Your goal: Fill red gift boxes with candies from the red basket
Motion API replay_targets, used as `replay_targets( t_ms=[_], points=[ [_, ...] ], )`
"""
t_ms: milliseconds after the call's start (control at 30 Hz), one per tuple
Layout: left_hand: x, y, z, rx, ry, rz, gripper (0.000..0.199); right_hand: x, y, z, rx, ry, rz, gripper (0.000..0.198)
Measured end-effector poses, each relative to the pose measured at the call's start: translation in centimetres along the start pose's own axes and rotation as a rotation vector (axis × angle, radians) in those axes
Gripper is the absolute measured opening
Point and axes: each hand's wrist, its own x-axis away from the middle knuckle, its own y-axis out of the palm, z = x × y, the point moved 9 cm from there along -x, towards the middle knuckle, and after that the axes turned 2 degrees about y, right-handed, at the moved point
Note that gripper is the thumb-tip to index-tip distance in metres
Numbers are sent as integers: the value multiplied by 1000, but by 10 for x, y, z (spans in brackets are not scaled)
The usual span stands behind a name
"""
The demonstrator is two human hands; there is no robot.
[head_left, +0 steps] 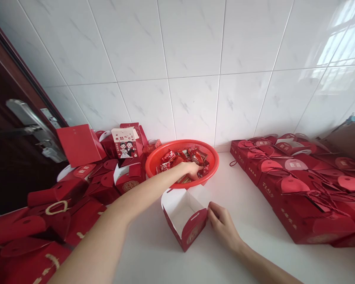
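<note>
My left hand (192,169) reaches down into a red plastic basket (150,165) of wrapped candies (197,157). Its fingers dip among the shiny red wrappers, and the fingertips are hidden, so whether they grip a candy cannot be told. In front of the basket stands an open red gift box (192,232) with a white inside. Its top flaps are spread, and no contents show in it. At the box's right corner, my right hand (221,221) pinches the edge between thumb and fingers.
Closed red gift boxes (263,187) with cords stand in rows at the right. More red boxes (77,185) are heaped at the left, near a dark door with a metal handle (32,122). Behind the white table (148,252) rises a tiled wall (192,106). A cardboard box (346,136) sits far right.
</note>
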Motion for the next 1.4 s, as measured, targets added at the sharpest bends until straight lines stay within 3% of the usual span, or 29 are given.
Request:
replay_targets(
  t_ms=[200, 433, 633, 733, 900, 1000, 1133, 1267, 1400],
  points=[
    [2, -9, 5, -129, 31, 91, 48, -1, 0, 2, 18, 0, 0, 33],
    [1, -7, -12, -32, 2, 84, 58, -1, 0, -3, 23, -17, -7, 33],
    [1, -14, -22, 120, 88, 152, 35, -2, 1, 1, 33, -26, -2, 34],
    [7, -19, -32, 306, 118, 182, 42, -2, 1, 2, 39, -22, -4, 33],
    [21, -18, -68, 803, 12, 248, 50, -2, 0, 0, 48, -17, -15, 31],
    [28, -19, -81, 994, 44, 277, 49, -1, 1, -1, 51, -14, -17, 31],
    [39, -25, -93, 1042, 91, 320, 45, -1, 1, -1, 63, -8, -15, 30],
    [46, -23, -97, 1163, 156, 283, 55, -1, 2, 0, 72, -2, -17, 29],
    [49, -26, -104, 1209, 225, 364, 57, -1, 2, 2, 70, 9, -24, 30]
  ],
)
